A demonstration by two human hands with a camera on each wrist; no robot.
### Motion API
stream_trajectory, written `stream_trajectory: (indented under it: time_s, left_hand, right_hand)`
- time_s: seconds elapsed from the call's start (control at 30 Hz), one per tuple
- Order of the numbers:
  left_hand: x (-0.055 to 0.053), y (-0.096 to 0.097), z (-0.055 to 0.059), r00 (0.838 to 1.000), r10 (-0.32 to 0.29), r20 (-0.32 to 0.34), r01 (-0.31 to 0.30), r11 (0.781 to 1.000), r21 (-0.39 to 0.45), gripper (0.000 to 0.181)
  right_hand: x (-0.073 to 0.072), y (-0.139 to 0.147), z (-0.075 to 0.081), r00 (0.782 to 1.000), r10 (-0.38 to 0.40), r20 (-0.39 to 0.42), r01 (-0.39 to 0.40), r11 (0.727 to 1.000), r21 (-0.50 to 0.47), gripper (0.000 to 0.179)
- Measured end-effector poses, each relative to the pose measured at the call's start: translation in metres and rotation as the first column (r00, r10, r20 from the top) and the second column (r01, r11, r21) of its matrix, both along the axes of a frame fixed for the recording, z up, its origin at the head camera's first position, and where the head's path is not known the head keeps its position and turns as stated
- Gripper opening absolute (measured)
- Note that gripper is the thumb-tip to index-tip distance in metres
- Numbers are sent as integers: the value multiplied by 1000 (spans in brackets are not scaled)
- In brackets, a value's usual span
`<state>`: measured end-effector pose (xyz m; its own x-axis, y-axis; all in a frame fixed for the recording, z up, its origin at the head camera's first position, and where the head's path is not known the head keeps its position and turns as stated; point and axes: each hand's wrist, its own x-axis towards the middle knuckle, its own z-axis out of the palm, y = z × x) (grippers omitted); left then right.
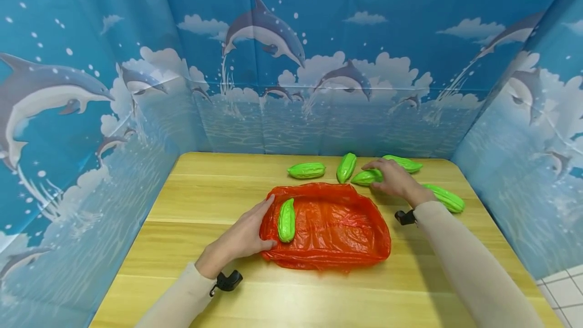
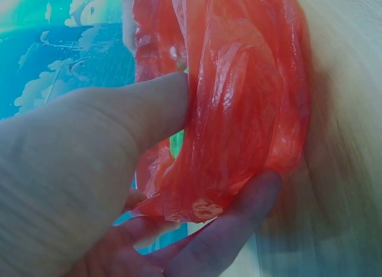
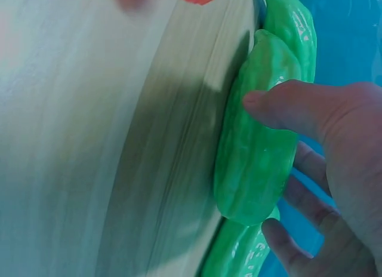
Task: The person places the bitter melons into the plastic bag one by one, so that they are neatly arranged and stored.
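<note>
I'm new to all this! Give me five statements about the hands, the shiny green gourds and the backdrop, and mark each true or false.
1. The left hand holds the edge of the red, crinkled plastic-film container. True.

2. Two gourds lie inside the container. False: only one glossy, ribbed, bright-green gourd is in it, towards its left end.

3. The right hand is touching a gourd outside the container. True.

4. The glossy blue backdrop sheet is printed with horses. False: it shows grey-and-white leaping dolphins.

5. Five gourds lie outside the container on the pale, wood-grained table. True.
</note>
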<state>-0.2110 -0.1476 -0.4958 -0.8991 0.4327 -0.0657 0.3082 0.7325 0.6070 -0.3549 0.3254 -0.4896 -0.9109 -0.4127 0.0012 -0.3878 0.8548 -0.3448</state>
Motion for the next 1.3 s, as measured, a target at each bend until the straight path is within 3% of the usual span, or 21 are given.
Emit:
stream_trajectory:
  time_s: [0.57,1.3]
  left_hand:
    - [0,0,-5,1000,-14,-8,14,1000,20,118]
    - [2,3,-2,1000,8,3,-8,1000,-4,119]
  right_hand:
    - [5,4,0,1000,-1,-19,1,1000,1,54]
    - [13,3,13,998,-30,-50,30,999,-11,56]
